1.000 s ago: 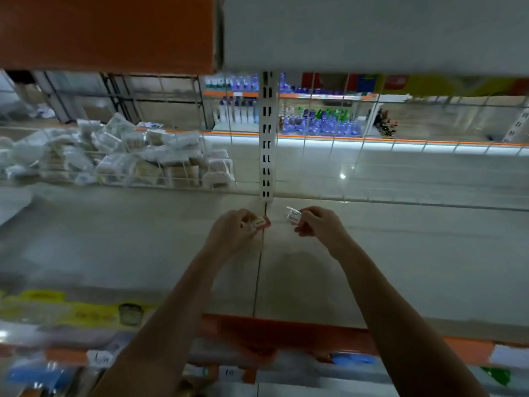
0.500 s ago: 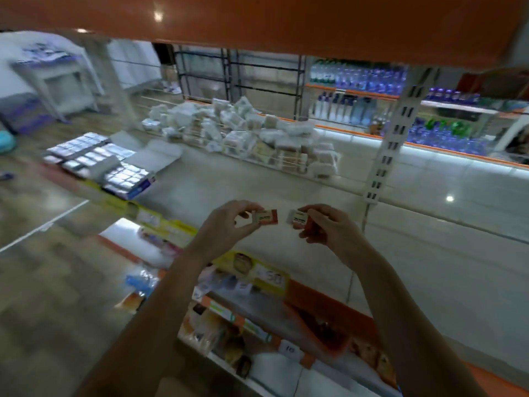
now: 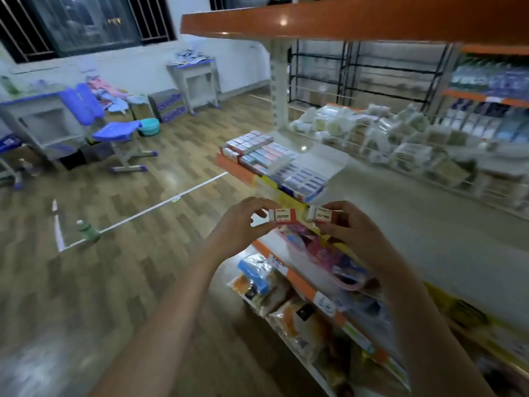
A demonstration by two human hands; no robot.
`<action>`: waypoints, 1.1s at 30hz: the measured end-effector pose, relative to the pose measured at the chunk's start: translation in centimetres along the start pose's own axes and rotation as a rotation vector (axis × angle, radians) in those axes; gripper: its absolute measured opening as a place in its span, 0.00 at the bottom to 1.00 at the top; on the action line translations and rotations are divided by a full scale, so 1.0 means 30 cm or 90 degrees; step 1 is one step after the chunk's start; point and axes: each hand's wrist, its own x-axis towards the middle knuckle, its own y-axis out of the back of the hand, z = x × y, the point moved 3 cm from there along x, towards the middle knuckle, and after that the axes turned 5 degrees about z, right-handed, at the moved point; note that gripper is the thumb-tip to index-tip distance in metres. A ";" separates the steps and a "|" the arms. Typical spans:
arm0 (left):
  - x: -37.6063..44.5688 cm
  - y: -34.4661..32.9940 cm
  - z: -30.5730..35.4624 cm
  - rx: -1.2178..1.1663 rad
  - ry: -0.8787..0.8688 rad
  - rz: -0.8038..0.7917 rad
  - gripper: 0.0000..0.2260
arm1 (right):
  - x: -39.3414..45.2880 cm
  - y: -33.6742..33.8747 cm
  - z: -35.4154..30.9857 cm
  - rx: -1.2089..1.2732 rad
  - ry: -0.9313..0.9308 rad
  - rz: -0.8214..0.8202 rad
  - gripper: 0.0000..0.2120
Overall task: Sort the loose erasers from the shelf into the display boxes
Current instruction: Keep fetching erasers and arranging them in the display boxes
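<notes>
My left hand (image 3: 239, 224) pinches a small white eraser in a red sleeve marked 2B (image 3: 284, 215). My right hand (image 3: 353, 233) holds a second 2B eraser (image 3: 322, 214) the same way. Both erasers hang side by side in front of the grey shelf's front edge (image 3: 400, 213). Beyond them, at the shelf's left end, stand display boxes: a red box of erasers (image 3: 247, 144), a box with pastel erasers (image 3: 266, 157) and a blue box of white-and-blue erasers (image 3: 303, 179) with its lid open.
A wire basket with wrapped white packets (image 3: 386, 136) runs along the back of the shelf. An orange shelf (image 3: 343, 21) hangs overhead. Lower shelves hold snack packets (image 3: 286, 305). On the wooden floor to the left stand a blue chair (image 3: 120, 133) and desks.
My view has swung left and pulled back, bringing the display boxes and the room into sight. Both hands keep their erasers and have come off the shelf toward its front edge.
</notes>
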 end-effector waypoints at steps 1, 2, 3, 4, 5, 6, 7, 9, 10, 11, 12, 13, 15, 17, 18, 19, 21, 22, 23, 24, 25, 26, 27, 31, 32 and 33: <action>0.006 0.037 -0.042 0.003 0.007 0.006 0.14 | 0.032 -0.049 -0.001 -0.028 0.002 0.001 0.13; 0.011 0.070 -0.083 0.006 0.014 0.013 0.14 | 0.063 -0.093 -0.002 -0.050 0.006 0.000 0.13; 0.019 0.099 -0.122 0.006 0.022 0.022 0.14 | 0.095 -0.136 -0.003 -0.064 0.012 -0.002 0.13; 0.028 0.125 -0.159 0.002 0.028 0.030 0.14 | 0.129 -0.174 -0.005 -0.078 0.020 -0.001 0.13; 0.041 0.147 -0.196 -0.002 0.033 0.034 0.14 | 0.166 -0.210 -0.007 -0.094 0.030 0.001 0.13; 0.058 0.166 -0.234 -0.002 0.036 0.037 0.14 | 0.205 -0.241 -0.009 -0.114 0.040 0.004 0.13; 0.078 0.183 -0.271 0.003 0.035 0.039 0.14 | 0.246 -0.272 -0.012 -0.141 0.054 0.009 0.13; 0.128 0.217 -0.347 0.014 0.028 0.042 0.14 | 0.333 -0.332 -0.029 -0.203 0.085 0.022 0.12; 0.160 0.234 -0.385 0.014 0.027 0.042 0.13 | 0.379 -0.362 -0.038 -0.217 0.096 0.028 0.12; 0.197 0.252 -0.424 0.012 0.027 0.041 0.13 | 0.427 -0.392 -0.046 -0.221 0.104 0.030 0.12; 0.238 0.270 -0.462 0.009 0.025 0.038 0.14 | 0.476 -0.422 -0.053 -0.222 0.111 0.030 0.12; 0.285 0.290 -0.500 0.007 0.021 0.036 0.14 | 0.529 -0.450 -0.059 -0.229 0.118 0.031 0.12; 0.386 0.329 -0.569 0.002 0.019 0.036 0.14 | 0.641 -0.497 -0.072 -0.265 0.131 0.035 0.11; 0.493 0.370 -0.625 -0.011 0.022 0.037 0.14 | 0.758 -0.532 -0.088 -0.307 0.144 0.045 0.11; 0.546 0.386 -0.650 -0.022 0.019 0.035 0.14 | 0.815 -0.548 -0.095 -0.329 0.149 0.052 0.11; 0.589 0.398 -0.669 -0.034 0.013 0.036 0.14 | 0.859 -0.561 -0.099 -0.357 0.153 0.056 0.12; 0.696 0.424 -0.720 -0.056 0.001 0.040 0.13 | 0.968 -0.596 -0.099 -0.405 0.160 0.062 0.14; 0.743 0.436 -0.741 -0.062 -0.006 0.044 0.13 | 1.012 -0.612 -0.099 -0.418 0.162 0.061 0.14; 0.787 0.445 -0.762 -0.067 -0.012 0.048 0.13 | 1.047 -0.628 -0.098 -0.433 0.161 0.059 0.14; 0.827 0.453 -0.785 -0.073 -0.017 0.050 0.13 | 1.078 -0.642 -0.093 -0.451 0.156 0.057 0.14; 0.863 0.459 -0.807 -0.082 -0.022 0.050 0.13 | 1.103 -0.655 -0.087 -0.471 0.150 0.059 0.15; 0.895 0.463 -0.828 -0.094 -0.028 0.046 0.13 | 1.125 -0.667 -0.081 -0.485 0.145 0.064 0.15; 0.925 0.466 -0.847 -0.108 -0.036 0.038 0.14 | 1.144 -0.680 -0.075 -0.492 0.137 0.071 0.15; 1.050 0.464 -0.929 -0.125 -0.072 -0.010 0.14 | 1.208 -0.726 -0.047 -0.533 0.095 0.106 0.13; 1.078 0.459 -0.948 -0.132 -0.086 -0.025 0.14 | 1.218 -0.737 -0.038 -0.553 0.087 0.118 0.12; 1.107 0.453 -0.967 -0.146 -0.097 -0.043 0.14 | 1.227 -0.748 -0.031 -0.575 0.081 0.134 0.12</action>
